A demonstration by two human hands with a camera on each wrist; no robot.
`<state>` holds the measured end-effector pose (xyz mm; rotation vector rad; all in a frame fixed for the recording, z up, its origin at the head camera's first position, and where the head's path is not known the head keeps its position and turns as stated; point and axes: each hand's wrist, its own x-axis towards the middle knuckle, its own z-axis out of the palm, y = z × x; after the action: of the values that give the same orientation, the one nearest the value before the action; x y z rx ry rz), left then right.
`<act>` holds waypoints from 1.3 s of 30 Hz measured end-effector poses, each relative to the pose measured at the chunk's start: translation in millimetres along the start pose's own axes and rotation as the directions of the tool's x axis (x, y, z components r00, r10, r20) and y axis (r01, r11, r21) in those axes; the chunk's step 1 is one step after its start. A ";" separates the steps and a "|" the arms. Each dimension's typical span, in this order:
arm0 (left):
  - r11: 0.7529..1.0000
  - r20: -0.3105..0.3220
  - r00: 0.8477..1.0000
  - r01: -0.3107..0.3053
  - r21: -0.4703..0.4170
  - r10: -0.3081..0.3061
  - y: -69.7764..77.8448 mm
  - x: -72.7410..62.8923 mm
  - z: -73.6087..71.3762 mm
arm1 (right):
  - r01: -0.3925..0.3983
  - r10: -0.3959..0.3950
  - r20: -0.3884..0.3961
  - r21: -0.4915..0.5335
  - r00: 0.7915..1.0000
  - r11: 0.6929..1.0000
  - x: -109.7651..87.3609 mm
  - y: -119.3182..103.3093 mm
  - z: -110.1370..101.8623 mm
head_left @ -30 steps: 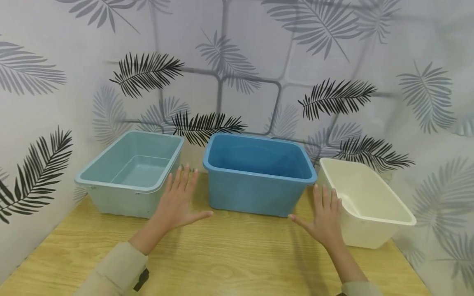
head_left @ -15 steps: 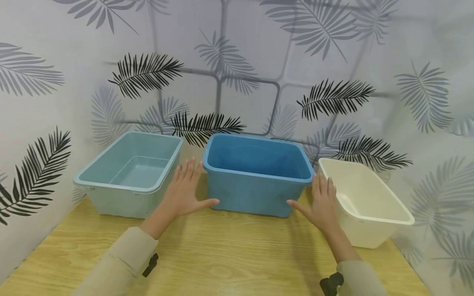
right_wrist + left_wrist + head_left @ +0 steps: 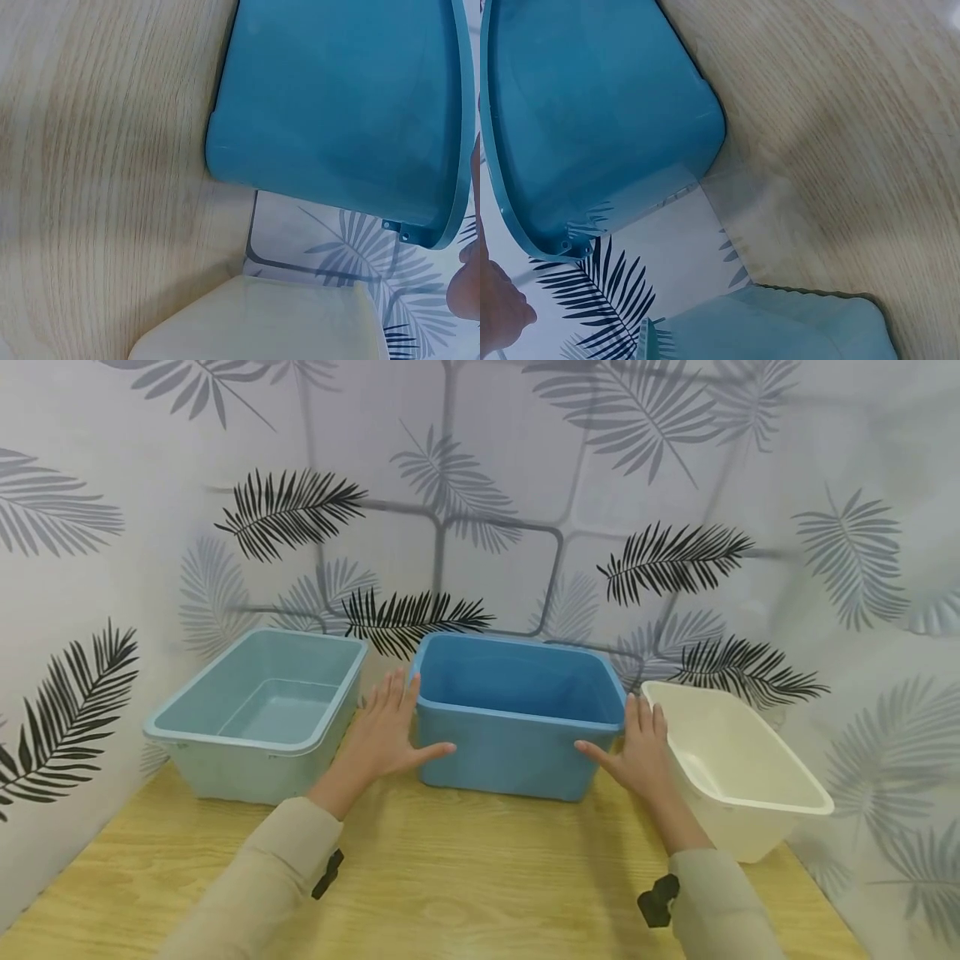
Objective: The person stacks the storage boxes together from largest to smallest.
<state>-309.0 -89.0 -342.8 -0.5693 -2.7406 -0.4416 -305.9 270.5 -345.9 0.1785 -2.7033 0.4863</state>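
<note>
A deep blue plastic bin [image 3: 495, 752] stands in the middle of the wooden table in the head view. My left hand [image 3: 386, 731] is at its left front corner, fingers straight and thumb stretched across the front wall. At the right front corner my right hand [image 3: 637, 752] mirrors it, fingers extended beside the rim and thumb toward the front wall. In the left wrist view the blue bin [image 3: 600, 105] fills the upper left, with a bit of the left hand [image 3: 502, 307] at the edge. The right wrist view shows the bin [image 3: 337, 105] and part of the right hand [image 3: 466, 277].
A pale green-blue bin [image 3: 247, 772] stands left of the blue one, close to my left hand. To the right is a cream bin [image 3: 750, 831], behind my right forearm. The wooden table [image 3: 465, 877] meets a leaf-patterned backdrop [image 3: 510, 468] behind the bins.
Both hands have moved forward and inward, closing in on the blue bin's two sides. All three bins stay in place on the table.
</note>
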 end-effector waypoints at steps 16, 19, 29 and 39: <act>0.999 0.022 0.999 0.034 -0.008 -0.034 3.3 18.7 7.1 | -0.002 0.001 0.043 0.026 0.999 1.000 12.9 6.4 2.5; 0.999 0.026 0.999 0.039 -0.011 -0.038 4.1 19.7 7.8 | 0.015 -0.016 0.059 0.026 0.998 1.000 14.1 8.3 5.1; 0.998 0.046 0.997 0.061 -0.017 -0.060 2.9 25.1 13.3 | 0.056 -0.060 0.054 0.073 0.997 0.996 14.2 14.3 11.9; 0.995 0.034 0.997 0.077 -0.065 -0.075 2.3 31.2 15.8 | 0.034 -0.038 0.031 0.139 0.999 0.990 13.7 10.8 12.9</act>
<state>-339.0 -71.0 -345.5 -0.4935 -2.7940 -0.5487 -325.0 275.2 -355.0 0.2750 -2.6942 0.6664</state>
